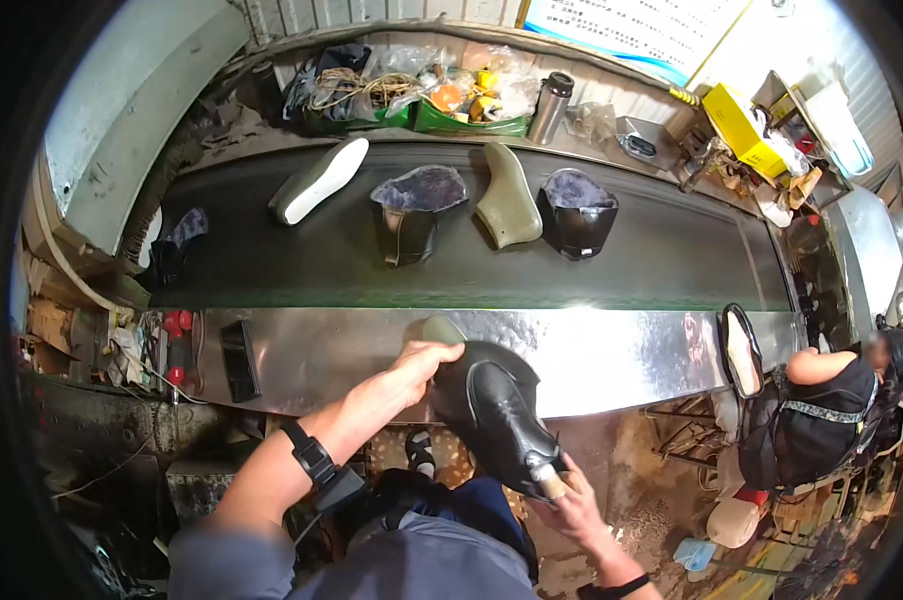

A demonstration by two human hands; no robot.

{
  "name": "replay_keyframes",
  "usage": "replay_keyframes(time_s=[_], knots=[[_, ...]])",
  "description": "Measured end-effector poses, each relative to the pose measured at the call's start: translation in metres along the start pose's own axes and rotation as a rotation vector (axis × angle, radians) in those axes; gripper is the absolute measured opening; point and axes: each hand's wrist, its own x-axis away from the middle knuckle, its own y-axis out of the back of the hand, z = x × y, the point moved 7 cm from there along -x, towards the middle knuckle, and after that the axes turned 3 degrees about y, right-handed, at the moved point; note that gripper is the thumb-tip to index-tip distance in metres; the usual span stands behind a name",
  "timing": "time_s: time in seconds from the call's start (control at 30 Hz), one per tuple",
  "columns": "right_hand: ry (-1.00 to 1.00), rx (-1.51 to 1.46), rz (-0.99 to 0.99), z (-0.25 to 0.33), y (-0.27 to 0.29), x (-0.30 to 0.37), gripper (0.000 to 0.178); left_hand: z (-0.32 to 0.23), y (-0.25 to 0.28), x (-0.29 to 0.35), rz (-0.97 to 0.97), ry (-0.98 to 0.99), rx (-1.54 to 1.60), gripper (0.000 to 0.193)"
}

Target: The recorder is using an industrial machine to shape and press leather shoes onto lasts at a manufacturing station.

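Observation:
I hold a black lace-up boot (497, 410) over my lap, in front of the steel edge of a conveyor. My left hand (420, 362) grips its top end, where an olive-green shoe last (442, 329) pokes out. My right hand (572, 508) holds the lower end by the toe, where a tan patch shows. On the dark belt (272, 270) lie a green last with a white sole (320, 180), a black fur-lined boot upper (412, 212), an olive last (509, 208) and a second fur-lined upper (577, 212).
A dark phone-like slab (239, 360) rests on the steel ledge (632, 350). Green trays of clutter (442, 118), a steel flask (550, 106) and a yellow box (740, 128) sit behind the belt. Another person (822, 405) sits at my right beside a small mirror (740, 350).

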Motion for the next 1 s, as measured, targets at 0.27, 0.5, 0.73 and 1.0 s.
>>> replay_keyframes(time_s=[0.27, 0.5, 0.73, 1.0], knots=[[-0.273, -0.586, -0.375, -0.039, -0.069, -0.034, 0.137, -0.033, 0.052, -0.046, -0.587, -0.537, -0.515, 0.026], [-0.286, -0.537, 0.092, -0.026, -0.076, -0.049, 0.100, -0.028, 0.067, -0.013, -0.530, -0.241, -0.268, 0.071], [-0.370, -0.677, 0.302, -0.050, -0.111, -0.029, 0.101, -0.032, 0.043, -0.015, -0.714, -0.365, -1.004, 0.071], [-0.192, -0.686, 0.065, -0.037, -0.117, -0.046, 0.093, -0.036, 0.088, 0.003, -0.775, -0.408, -0.567, 0.041]])
